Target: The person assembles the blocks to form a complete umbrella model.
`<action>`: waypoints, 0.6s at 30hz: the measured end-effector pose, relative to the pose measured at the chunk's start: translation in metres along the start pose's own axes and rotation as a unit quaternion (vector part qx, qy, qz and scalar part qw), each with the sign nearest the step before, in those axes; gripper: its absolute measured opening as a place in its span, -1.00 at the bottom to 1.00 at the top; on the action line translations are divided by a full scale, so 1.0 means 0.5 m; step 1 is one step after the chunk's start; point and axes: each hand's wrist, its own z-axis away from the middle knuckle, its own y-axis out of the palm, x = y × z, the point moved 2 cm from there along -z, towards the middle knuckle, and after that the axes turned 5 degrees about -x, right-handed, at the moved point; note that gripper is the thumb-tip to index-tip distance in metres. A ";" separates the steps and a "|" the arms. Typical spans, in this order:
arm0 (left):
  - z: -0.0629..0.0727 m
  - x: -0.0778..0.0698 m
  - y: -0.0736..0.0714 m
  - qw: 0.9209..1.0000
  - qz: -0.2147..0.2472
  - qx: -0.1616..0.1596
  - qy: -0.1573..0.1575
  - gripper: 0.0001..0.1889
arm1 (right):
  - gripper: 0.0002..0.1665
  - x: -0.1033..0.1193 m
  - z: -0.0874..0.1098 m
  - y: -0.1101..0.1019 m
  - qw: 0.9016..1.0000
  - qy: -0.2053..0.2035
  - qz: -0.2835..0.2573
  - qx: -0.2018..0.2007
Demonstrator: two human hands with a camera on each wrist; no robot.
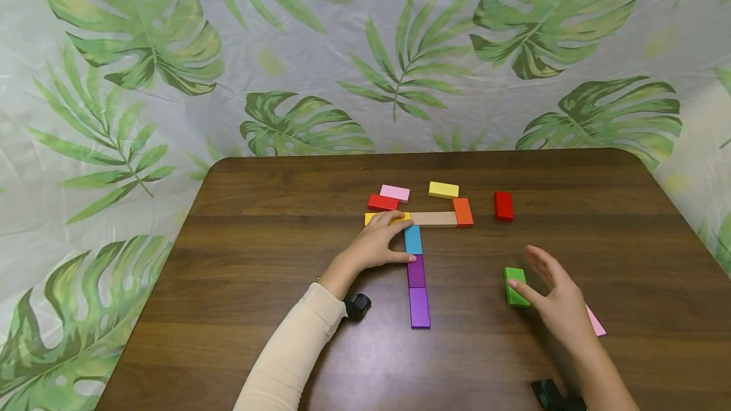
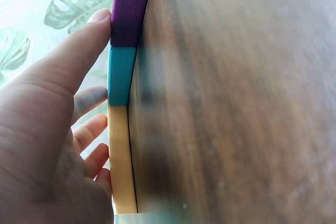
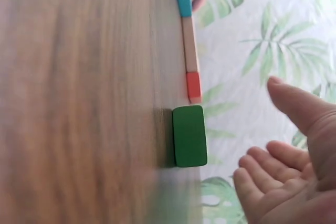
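My left hand (image 1: 374, 243) rests on a row of flat wooden blocks, thumb on the dark purple block (image 1: 417, 271) and fingers over the yellow block (image 1: 405, 215) and the top of the blue block (image 1: 413, 241). Those fingers are extended rather than curled round anything. Below the dark purple block lies a lighter purple block (image 1: 419, 308), in line with it. To the right, my right hand (image 1: 556, 300) hovers beside the green block (image 1: 516, 287) with thumb and fingers spread. In the right wrist view, a gap separates that hand from the green block (image 3: 190, 136).
A natural wood block (image 1: 434, 219) continues the top row to an orange block (image 1: 463, 212). Behind lie a red block (image 1: 382, 202), a pink block (image 1: 395, 193) and a pale yellow block (image 1: 443, 189). Another red block (image 1: 504, 206) sits right; a pink piece (image 1: 596, 322) shows past my right hand.
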 end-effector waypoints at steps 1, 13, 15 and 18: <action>0.000 0.000 0.000 1.000 0.000 0.000 -0.001 -0.20 | -0.14 -0.004 0.002 0.000 1.000 0.001 0.003 0.007; -0.001 0.002 0.003 1.000 0.003 -0.001 0.000 -0.20 | -0.12 -0.038 0.022 0.001 0.998 0.012 0.023 0.057; -0.002 0.003 0.003 1.000 0.003 0.000 -0.001 -0.20 | -0.13 -0.039 0.024 0.004 0.998 0.006 0.026 0.055; -0.002 0.003 0.003 1.000 0.002 0.000 -0.002 -0.20 | -0.12 -0.039 0.026 0.010 0.998 0.002 0.048 0.048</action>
